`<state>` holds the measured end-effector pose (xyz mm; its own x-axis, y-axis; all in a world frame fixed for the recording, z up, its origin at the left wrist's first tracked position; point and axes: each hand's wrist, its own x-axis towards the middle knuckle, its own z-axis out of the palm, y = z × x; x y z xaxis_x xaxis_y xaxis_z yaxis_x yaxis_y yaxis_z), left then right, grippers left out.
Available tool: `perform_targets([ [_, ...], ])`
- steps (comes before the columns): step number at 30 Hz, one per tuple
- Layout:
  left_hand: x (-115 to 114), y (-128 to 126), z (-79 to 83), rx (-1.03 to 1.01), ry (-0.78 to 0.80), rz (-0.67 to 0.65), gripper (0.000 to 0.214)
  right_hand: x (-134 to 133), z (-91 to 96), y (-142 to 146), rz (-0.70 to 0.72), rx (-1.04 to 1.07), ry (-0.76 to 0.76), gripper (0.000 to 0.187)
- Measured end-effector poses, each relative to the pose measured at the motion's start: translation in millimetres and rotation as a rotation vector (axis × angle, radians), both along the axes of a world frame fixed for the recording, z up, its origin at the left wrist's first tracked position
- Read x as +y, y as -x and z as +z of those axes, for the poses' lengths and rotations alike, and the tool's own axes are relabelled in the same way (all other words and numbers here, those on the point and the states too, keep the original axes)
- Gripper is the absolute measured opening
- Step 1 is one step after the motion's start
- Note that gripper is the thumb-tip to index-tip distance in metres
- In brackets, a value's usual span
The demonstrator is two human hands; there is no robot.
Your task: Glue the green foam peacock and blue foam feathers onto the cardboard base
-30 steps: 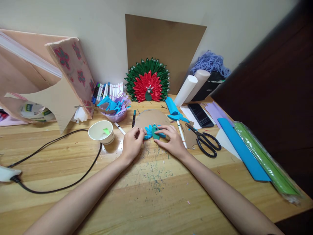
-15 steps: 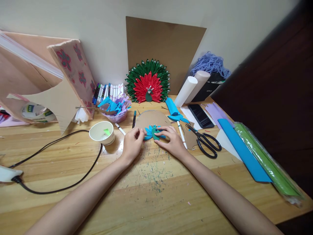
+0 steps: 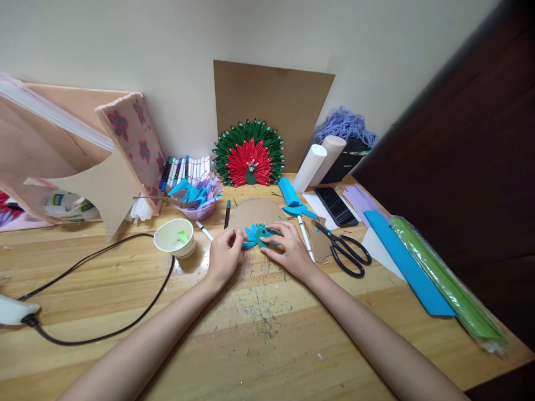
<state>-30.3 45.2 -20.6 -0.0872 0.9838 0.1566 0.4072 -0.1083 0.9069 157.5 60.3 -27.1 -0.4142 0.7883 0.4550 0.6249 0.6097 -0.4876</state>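
On the near edge of a rounded brown cardboard piece lie several blue paper petals. Over them sits a green paper bird body with a dark eye and small bead-like tips on its head. My right hand has thumb and fingers closed on the green body. Just left of the petals, my left hand is held in a pinch; whatever is between its fingertips is too small to make out. Behind, a finished-looking peacock of green and red petals stands upright.
Black-handled scissors, a white marker and a phone lie to the right, near blue and green rolls. Leftward stand a paper cup, a bowl of paper scraps and a looping black cable.
The view has tilted up, so everything on the table sits slightly lower in the picture. Both hands keep nearly the same pose around the green bird body and blue petals.
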Motion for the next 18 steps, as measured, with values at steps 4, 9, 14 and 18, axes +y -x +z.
perform_targets([
  [4, 0.1, 0.7, 0.6, -0.031, 0.022, 0.005, 0.031, 0.3, 0.2, 0.8, -0.002, -0.006, -0.009, 0.014],
  [9, 0.2, 1.5, 1.1, -0.06, 0.027, 0.01, 0.031, -0.6, 2.8, 1.8, -0.013, 0.009, 0.009, 0.016],
  [14, 0.0, 2.1, 2.5, -0.08, 0.056, 0.002, 0.032, -0.6, 5.1, 1.5, -0.013, 0.014, 0.032, 0.019],
  [18, -0.2, 2.0, 5.2, -0.07, 0.06, 0.002, 0.032, -0.6, 5.9, 1.3, -0.001, 0.021, 0.047, 0.019],
])
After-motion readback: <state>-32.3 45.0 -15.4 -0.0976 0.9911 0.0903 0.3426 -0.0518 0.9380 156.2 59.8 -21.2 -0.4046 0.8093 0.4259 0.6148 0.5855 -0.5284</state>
